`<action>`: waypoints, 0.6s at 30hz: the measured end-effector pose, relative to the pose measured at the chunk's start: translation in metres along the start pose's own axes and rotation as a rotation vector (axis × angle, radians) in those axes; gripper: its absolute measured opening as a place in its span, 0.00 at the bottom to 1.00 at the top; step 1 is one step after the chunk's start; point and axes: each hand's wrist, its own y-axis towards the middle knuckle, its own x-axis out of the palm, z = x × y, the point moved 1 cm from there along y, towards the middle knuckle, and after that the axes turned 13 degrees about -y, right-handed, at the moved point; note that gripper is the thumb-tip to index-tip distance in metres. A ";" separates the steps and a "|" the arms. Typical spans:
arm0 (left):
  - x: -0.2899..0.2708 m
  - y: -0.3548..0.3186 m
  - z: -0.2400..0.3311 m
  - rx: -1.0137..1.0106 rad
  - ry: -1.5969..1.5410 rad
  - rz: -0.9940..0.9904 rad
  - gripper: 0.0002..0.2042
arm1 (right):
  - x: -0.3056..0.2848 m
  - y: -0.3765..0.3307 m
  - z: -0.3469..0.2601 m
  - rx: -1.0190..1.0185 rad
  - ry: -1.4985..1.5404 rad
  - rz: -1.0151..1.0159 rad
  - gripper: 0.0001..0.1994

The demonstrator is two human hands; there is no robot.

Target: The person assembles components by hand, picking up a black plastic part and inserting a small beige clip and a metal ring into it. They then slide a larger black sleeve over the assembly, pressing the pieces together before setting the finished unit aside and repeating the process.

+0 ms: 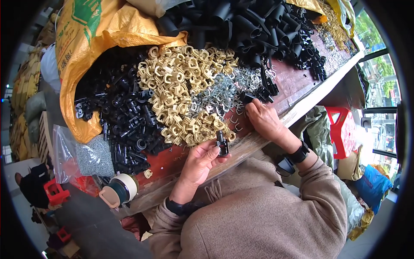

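My left hand (199,162) pinches a small black plastic part (222,146) with an open frame, held upright over the table's front edge. To the right, my right hand (264,119) reaches down to the table with its fingers curled together. Its fingertips meet small black plastic pieces (247,97) beside a heap of shiny metal clips (219,93); what they grip, if anything, is hidden. Between and beyond the hands lies a big heap of cream plastic rings (177,82). A few loose U-shaped metal clips (235,119) lie near my right hand.
Black plastic fittings (127,108) spill from a yellow woven sack (69,69) at left. Black tubes (241,26) fill the table's far side. A bag of screws (94,156) and a spool (120,190) stand at the left edge. A red stool (343,131) is at right.
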 end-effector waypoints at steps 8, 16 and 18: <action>0.010 0.004 0.004 0.079 -0.029 -0.036 0.14 | -0.014 0.004 0.003 0.192 0.234 0.133 0.06; 0.008 0.007 0.004 0.093 -0.024 -0.042 0.13 | -0.002 -0.010 -0.010 0.104 0.026 0.068 0.08; 0.008 0.007 0.004 0.093 -0.017 -0.055 0.12 | 0.001 -0.010 -0.010 0.102 -0.016 0.062 0.07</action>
